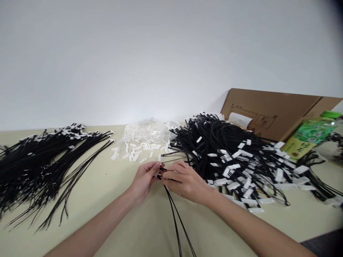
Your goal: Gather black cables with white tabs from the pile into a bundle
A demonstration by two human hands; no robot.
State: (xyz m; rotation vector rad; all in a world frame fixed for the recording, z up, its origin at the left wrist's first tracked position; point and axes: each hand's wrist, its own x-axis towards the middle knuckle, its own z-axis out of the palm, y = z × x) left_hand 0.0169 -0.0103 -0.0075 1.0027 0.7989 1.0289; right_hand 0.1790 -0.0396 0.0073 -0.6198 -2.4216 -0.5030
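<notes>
Near the middle of the table, my left hand (144, 179) pinches a small white connector (159, 159) between thumb and fingers. Close against it, my right hand (186, 181) is closed on thin black wires (173, 211), whose loose lengths hang down toward the bottom edge of the view. The fingertips of both hands meet where the wires run to the connector, so how far the wire ends sit inside it is hidden. Just beyond my hands lie loose white connectors (135, 154), spilling from a clear plastic bag (151, 129).
A large heap of black wires with white connectors (214, 150) lies right of my hands. Another pile of black wires (34, 171) covers the left side. Behind the heap lean a cardboard sheet (262, 110) and a tilted green-labelled bottle (308, 135); a white wall (150, 64) stands behind.
</notes>
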